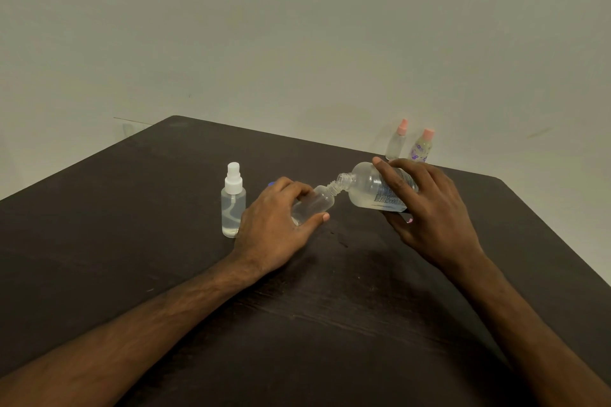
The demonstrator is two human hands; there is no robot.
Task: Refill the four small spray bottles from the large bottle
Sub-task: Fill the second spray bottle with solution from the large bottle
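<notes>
My right hand (pixel 426 208) grips the large clear bottle (pixel 367 188), which has a printed label and is tilted with its open mouth pointing left. That mouth meets the open neck of a small clear bottle (pixel 317 203), which leans right in my left hand (pixel 277 225). A small spray bottle with a white sprayer (pixel 233 201) stands upright just left of my left hand and holds clear liquid. Two small pink-capped bottles (pixel 396 140) (pixel 421 147) stand at the table's far right edge. A bit of blue (pixel 271 184) shows behind my left hand.
The dark wooden table (pixel 165 274) fills the lower view, with a plain wall behind it. Its right edge runs diagonally close to my right forearm. A few small drops or marks (pixel 340 239) lie on the tabletop between my hands.
</notes>
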